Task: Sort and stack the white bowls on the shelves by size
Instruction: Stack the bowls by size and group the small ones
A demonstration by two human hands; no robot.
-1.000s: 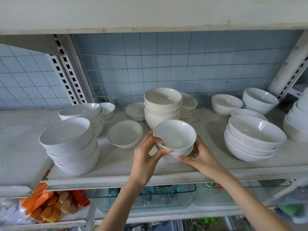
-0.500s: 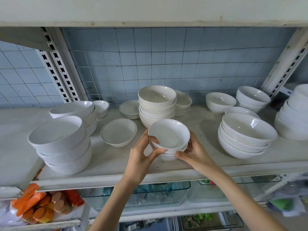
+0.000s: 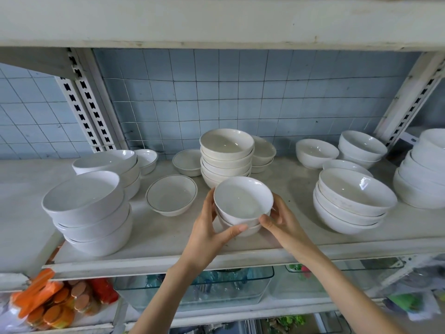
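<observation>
head view: the only view; the lines below are read from it
held bowls (image 3: pixel 243 201): two small white bowls, nested, are seen at the front middle of the shelf (image 3: pixel 168 239); whether the lower one touches the board cannot be told
left hand (image 3: pixel 207 235): curled round the pair from 9 o'clock; thumb laid across the near wall
right hand (image 3: pixel 286 225): curled round the pair from 3 o'clock; thumb pressed to the lower bowl
neighbours: tall stack (image 3: pixel 226 153) just behind at 12 o'clock; dark-rimmed bowl (image 3: pixel 171 195) near at 9 o'clock; wide stack (image 3: pixel 354 198) apart at 3 o'clock; large stack (image 3: pixel 89 213) well apart at 9 o'clock
</observation>
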